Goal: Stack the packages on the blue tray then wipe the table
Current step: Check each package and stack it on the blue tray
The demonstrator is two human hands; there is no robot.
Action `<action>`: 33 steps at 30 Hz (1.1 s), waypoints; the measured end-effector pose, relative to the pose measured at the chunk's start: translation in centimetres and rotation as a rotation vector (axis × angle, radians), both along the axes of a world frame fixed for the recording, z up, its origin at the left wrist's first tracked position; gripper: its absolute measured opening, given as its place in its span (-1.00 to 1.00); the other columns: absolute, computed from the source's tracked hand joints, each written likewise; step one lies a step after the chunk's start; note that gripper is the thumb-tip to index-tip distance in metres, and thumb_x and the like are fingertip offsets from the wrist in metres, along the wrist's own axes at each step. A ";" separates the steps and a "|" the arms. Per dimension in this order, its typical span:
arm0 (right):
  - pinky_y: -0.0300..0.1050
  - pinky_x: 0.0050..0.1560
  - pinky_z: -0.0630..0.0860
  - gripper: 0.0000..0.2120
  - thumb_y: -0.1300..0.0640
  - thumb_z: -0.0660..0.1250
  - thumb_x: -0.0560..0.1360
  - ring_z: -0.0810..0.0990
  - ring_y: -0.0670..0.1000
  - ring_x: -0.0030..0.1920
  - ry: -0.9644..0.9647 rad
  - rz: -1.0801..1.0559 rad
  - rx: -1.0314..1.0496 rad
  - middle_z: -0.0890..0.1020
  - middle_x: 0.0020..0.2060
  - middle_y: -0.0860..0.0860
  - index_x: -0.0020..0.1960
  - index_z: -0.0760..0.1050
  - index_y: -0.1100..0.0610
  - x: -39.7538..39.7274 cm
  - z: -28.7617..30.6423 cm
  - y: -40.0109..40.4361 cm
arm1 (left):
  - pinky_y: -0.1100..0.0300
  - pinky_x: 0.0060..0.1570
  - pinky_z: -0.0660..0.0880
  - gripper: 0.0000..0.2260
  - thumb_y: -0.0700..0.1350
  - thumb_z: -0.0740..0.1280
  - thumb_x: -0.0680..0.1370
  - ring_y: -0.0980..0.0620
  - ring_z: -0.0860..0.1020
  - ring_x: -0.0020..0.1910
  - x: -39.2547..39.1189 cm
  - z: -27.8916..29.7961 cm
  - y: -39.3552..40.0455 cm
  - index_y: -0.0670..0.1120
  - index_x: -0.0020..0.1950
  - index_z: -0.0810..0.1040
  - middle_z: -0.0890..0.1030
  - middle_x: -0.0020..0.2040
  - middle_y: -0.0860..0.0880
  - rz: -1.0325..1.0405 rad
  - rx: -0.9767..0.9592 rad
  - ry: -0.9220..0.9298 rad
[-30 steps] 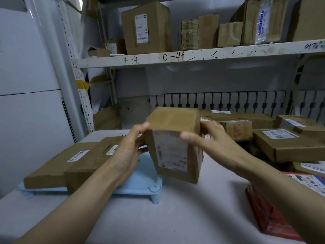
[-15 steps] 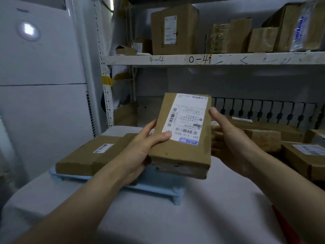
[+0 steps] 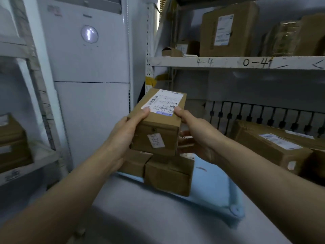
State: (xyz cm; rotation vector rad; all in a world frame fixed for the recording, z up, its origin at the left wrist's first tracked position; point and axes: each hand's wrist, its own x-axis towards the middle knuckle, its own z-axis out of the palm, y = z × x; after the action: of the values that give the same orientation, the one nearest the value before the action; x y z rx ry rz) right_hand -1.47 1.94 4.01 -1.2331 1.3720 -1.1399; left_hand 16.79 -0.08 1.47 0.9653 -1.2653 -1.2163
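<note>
- Stacking step: both hands hold a small brown cardboard package at frame centre, over two brown boxes on the pale blue plastic tray.
- Left hand and right hand each clasp a side, thumbs curled on top.
- Next, it likely needs lowering squarely onto those boxes.
- White shipping label on top, small tag on its near end.

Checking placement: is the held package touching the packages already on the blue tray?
Cannot tell. In the head view the held package overlaps the tray packages, hiding any gap.
</note>
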 end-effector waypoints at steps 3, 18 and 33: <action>0.00 -0.16 0.68 -0.45 -0.35 0.25 0.50 0.68 0.13 -0.11 0.044 0.039 0.010 0.62 -0.11 0.01 0.22 0.56 0.07 2.5 -0.2 -2.2 | 0.07 -0.10 0.61 -0.54 0.23 0.39 0.46 0.01 0.71 -0.07 2.4 -0.3 -2.5 0.05 0.28 0.56 0.74 -0.05 -0.01 0.108 0.026 -0.018; 0.03 0.37 0.30 -0.32 -0.44 0.16 0.45 0.40 0.10 0.37 0.466 0.075 -0.051 0.52 0.34 -0.02 0.38 0.49 -0.03 4.5 -5.0 -7.5 | 0.18 -0.31 0.52 -0.53 0.27 0.31 0.50 -0.08 0.68 -0.19 3.5 -5.0 -8.2 -0.06 0.18 0.61 0.73 -0.17 -0.11 0.226 0.296 -0.102; -0.16 -0.01 0.47 -0.68 -0.17 0.21 0.60 0.54 -0.14 0.00 0.280 -0.209 -0.303 0.61 -0.06 -0.14 0.10 0.58 0.03 -3.8 -4.8 -2.3 | -0.14 0.33 0.39 -0.71 0.21 0.29 0.48 -0.05 0.43 0.30 -3.5 -1.4 -3.9 0.11 0.12 0.51 0.50 0.24 0.06 0.569 -0.275 -0.259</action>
State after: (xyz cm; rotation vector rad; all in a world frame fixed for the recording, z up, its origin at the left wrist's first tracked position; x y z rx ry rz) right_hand -5.24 -0.33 -0.76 -1.5379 1.6069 -1.3995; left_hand 13.25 -3.93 0.05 1.1938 -1.1999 -0.4755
